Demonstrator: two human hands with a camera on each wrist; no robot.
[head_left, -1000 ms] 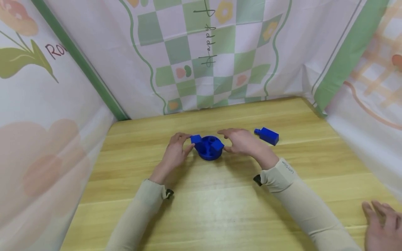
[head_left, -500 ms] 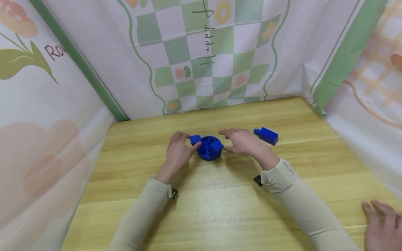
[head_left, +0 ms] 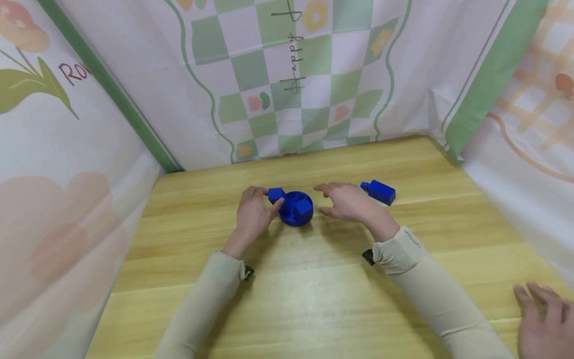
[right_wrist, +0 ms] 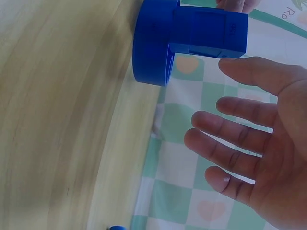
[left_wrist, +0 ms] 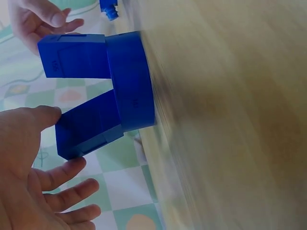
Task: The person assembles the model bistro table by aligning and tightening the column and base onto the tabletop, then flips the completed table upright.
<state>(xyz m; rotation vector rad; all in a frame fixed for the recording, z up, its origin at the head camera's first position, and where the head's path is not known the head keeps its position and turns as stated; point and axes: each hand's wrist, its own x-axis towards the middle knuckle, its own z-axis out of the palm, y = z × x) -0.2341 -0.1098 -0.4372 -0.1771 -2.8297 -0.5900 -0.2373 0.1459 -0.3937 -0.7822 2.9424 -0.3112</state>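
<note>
A round blue holder (head_left: 296, 220) with round openings stands on the table, and two rectangular blue blocks rise from it. My left hand (head_left: 254, 213) pinches the top of the left block (head_left: 275, 194) between thumb and index finger. In the left wrist view this left block (left_wrist: 88, 125) leans outward, its lower end at the holder (left_wrist: 132, 81). The right block (head_left: 303, 207) stands straighter. Beside it my right hand (head_left: 347, 203) has its fingers spread and holds nothing; in the right wrist view the thumb is close under the right block (right_wrist: 211, 31). The blocks' lower ends are hidden.
A blue bottle-shaped piece (head_left: 380, 192) with a narrow neck lies on the wooden table (head_left: 314, 289), right of my right hand. Another person's hand (head_left: 544, 319) rests at the lower right. Printed curtains (head_left: 287, 114) enclose the table's back and sides.
My left thumb has come across the near side of the left block. The holder and blocks have shifted slightly left, widening the gap to my right hand, which has barely moved.
</note>
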